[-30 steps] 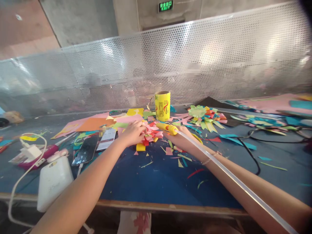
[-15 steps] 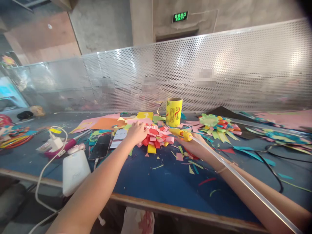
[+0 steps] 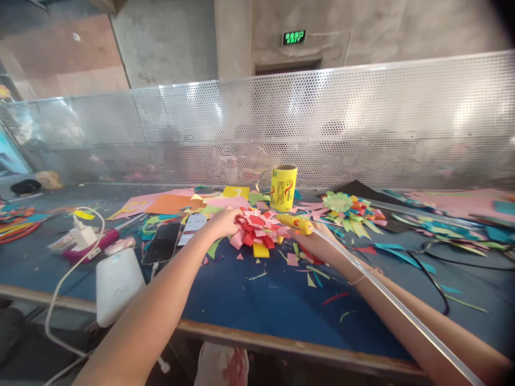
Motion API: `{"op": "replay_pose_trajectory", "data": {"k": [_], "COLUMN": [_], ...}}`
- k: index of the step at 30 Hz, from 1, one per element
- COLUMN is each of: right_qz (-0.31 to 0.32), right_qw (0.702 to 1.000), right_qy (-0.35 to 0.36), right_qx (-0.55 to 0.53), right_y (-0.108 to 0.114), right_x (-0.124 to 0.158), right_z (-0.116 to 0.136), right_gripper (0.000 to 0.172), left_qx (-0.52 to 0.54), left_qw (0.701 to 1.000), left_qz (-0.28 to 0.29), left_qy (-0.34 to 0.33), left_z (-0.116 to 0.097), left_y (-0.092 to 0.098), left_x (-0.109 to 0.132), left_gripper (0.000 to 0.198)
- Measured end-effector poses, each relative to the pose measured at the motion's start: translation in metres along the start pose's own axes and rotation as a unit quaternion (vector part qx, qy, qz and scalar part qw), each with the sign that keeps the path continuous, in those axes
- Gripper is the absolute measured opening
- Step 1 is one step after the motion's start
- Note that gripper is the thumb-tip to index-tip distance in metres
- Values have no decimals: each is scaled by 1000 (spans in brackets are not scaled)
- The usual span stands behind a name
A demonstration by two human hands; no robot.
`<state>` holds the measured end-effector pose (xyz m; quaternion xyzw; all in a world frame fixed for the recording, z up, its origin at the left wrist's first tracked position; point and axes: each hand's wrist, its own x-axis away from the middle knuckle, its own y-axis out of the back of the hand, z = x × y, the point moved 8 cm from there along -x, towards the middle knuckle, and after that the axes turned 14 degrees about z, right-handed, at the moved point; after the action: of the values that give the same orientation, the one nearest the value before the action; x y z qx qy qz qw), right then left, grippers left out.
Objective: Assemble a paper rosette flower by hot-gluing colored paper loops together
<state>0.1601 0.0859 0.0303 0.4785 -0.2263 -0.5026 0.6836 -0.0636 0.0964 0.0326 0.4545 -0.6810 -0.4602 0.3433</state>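
Observation:
My left hand (image 3: 222,222) is closed on the left edge of a pink, red and yellow paper flower (image 3: 257,231) and tilts it up off the blue table (image 3: 257,300). My right hand (image 3: 317,244) grips a yellow glue gun (image 3: 295,223) whose nozzle points at the flower's right side. A long clear glue stick (image 3: 386,300) runs back from the gun along my right forearm.
A yellow tape roll (image 3: 283,188) stands behind the flower. A green and multicoloured paper flower (image 3: 348,208) lies to the right. A phone (image 3: 161,242), a white power bank (image 3: 116,284) with cable and a charger lie at left. Paper scraps and a black cord (image 3: 434,279) litter the table; a perforated metal screen (image 3: 322,123) stands behind.
My left hand has lifted the paper flower's left edge, so it now tilts up. The glue gun stays close to its right side. The camera view has shifted slightly.

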Motion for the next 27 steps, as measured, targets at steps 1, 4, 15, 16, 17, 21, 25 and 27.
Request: {"op": "replay_pose_trajectory", "data": {"k": [1, 4, 15, 16, 17, 21, 25, 27], "right_qz": [-4, -13, -9, -7, -5, -7, -16, -16], "right_qw": [1000, 1000, 994, 995, 995, 996, 997, 996], "right_qy": [4, 12, 105, 101, 97, 85, 77, 82], "right_qx": [5, 9, -20, -21, -22, -25, -25, -20], "right_y": [1, 3, 11, 11, 10, 10, 11, 10], "right_x": [-1, -2, 5, 5, 5, 5, 5, 6], "right_z": [0, -2, 15, 15, 15, 16, 16, 17], "right_gripper": [28, 26, 34, 34, 34, 32, 26, 25], "left_qx": [5, 20, -38, -36, -26, 30, 48, 60], "left_qw": [1000, 999, 987, 984, 981, 980, 983, 983], "left_qz": [-1, -18, -25, -19, -8, 27, 33, 44], "left_qy": [-9, -34, -156, -176, -193, -195, -175, -169], "left_z": [-2, -11, -38, -39, -40, -35, -33, -33], "left_y": [2, 10, 13, 10, 7, -3, -5, -6], "left_x": [1, 6, 13, 12, 11, 3, 1, 2], "left_gripper": [24, 20, 17, 16, 16, 18, 18, 15]}}
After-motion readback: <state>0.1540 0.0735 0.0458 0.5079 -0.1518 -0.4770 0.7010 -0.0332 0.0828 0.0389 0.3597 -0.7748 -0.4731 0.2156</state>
